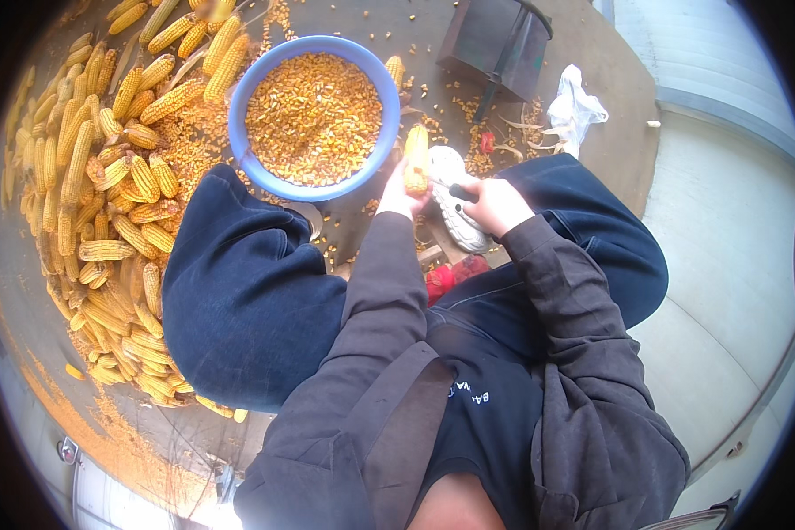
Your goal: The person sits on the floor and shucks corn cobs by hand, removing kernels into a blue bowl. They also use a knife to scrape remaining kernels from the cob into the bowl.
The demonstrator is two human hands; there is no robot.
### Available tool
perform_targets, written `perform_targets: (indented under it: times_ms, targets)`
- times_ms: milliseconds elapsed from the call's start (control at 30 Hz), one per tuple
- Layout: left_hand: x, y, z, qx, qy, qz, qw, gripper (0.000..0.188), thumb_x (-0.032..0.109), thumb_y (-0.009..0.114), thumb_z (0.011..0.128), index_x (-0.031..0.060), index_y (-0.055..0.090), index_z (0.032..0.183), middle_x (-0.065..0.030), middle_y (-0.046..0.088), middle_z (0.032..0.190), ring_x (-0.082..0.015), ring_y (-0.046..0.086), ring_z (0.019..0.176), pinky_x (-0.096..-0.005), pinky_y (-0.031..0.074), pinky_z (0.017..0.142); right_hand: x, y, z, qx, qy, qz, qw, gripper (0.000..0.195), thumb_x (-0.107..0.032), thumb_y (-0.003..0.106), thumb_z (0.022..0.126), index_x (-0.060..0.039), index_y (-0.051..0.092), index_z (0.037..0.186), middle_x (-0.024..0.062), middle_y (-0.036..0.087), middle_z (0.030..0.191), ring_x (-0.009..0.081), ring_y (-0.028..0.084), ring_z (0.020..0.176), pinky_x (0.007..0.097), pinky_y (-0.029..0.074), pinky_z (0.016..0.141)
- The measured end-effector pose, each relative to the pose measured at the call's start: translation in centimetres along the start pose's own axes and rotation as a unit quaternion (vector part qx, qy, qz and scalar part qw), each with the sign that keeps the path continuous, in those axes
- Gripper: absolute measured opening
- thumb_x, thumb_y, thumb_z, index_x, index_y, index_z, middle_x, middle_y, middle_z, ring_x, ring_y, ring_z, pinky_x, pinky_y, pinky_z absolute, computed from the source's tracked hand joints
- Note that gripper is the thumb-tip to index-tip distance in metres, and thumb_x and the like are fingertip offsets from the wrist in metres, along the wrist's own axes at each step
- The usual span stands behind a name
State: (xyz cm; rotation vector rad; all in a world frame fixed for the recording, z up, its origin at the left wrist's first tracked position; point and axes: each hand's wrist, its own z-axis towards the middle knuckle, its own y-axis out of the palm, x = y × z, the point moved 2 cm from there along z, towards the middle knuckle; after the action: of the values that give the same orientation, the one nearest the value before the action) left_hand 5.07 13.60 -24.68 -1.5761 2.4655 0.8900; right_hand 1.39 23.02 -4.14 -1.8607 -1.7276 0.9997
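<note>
My left hand [404, 189] is closed around the lower end of a yellow ear of corn [417, 159], which points away from me. To its right, my right hand [493, 204] grips a small dark tool [462, 194]; its exact kind cannot be told. The tool and the corn are apart. Just beyond my left hand stands a blue plastic basin [234, 119] with loose corn kernels [315, 119] in it. A white shoe [460, 222] lies between and below my hands.
A large heap of corn ears [73, 165] spreads along the left. A dark metal box [493, 50] stands at the upper right, with a white plastic bag [573, 109] beside it. Kernels and husks are scattered on the floor. Red mesh [454, 275] lies between my legs.
</note>
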Motion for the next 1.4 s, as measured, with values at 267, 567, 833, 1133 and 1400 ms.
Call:
perform_targets:
  times_ms: [267, 567, 833, 1133, 1400]
  targets:
    - [-0.4, -0.3, 0.7, -0.032, 0.008, 0.041, 0.999, 0.038, 0.040, 0.056, 0.074, 0.0113, 0.050, 0.099, -0.0068, 0.052, 0.083, -0.0191, 0.051, 0.069, -0.0321, 0.046, 0.055, -1.5, 0.4, -0.5, 0.043, -0.012, 0.013, 0.999, 0.020, -0.011, 0.048, 0.069, -0.0005, 0.059, 0.082, 0.0205, 0.056, 0.081, 0.0317, 0.056, 0.076, 0.0368, 0.044, 0.069]
    - [-0.8, -0.2, 0.6, 0.004, 0.066, 0.091, 0.994, 0.030, 0.036, 0.052, 0.079, 0.0125, 0.052, 0.097, -0.0036, 0.055, 0.081, -0.0148, 0.053, 0.062, -0.0268, 0.045, 0.051, -1.2, 6.7, -1.5, 0.226, -0.056, -0.025, 0.972, 0.024, -0.013, 0.048, 0.071, 0.0004, 0.050, 0.091, 0.0188, 0.055, 0.061, 0.0311, 0.055, 0.054, 0.0384, 0.045, 0.051]
    - [-1.7, 1.7, -0.4, -0.014, 0.097, 0.077, 0.992, 0.030, 0.035, 0.052, 0.078, 0.0107, 0.052, 0.097, -0.0047, 0.056, 0.083, -0.0170, 0.055, 0.069, -0.0304, 0.047, 0.056, -0.8, 7.7, -2.5, 0.301, -0.043, -0.061, 0.951, 0.027, -0.015, 0.044, 0.076, -0.0009, 0.048, 0.098, 0.0190, 0.055, 0.062, 0.0315, 0.055, 0.052, 0.0388, 0.045, 0.049]
    - [-2.7, 1.1, 0.8, 0.006, 0.058, 0.075, 0.996, 0.039, 0.042, 0.053, 0.075, 0.0120, 0.050, 0.100, -0.0083, 0.052, 0.087, -0.0220, 0.051, 0.073, -0.0329, 0.048, 0.061, -0.4, 2.3, -2.8, 0.143, 0.107, 0.083, 0.980, 0.038, -0.024, 0.045, 0.078, -0.0022, 0.047, 0.109, 0.0237, 0.055, 0.086, 0.0350, 0.055, 0.080, 0.0377, 0.044, 0.071]
    - [-2.1, 1.6, 0.2, -0.040, 0.084, 0.106, 0.990, 0.040, 0.040, 0.055, 0.076, 0.0089, 0.048, 0.101, -0.0115, 0.052, 0.084, -0.0231, 0.052, 0.069, -0.0331, 0.047, 0.057, -0.2, 0.2, -3.6, 0.167, 0.098, 0.112, 0.975, 0.044, -0.024, 0.049, 0.076, 0.0020, 0.045, 0.111, 0.0214, 0.057, 0.087, 0.0291, 0.057, 0.082, 0.0312, 0.044, 0.074]
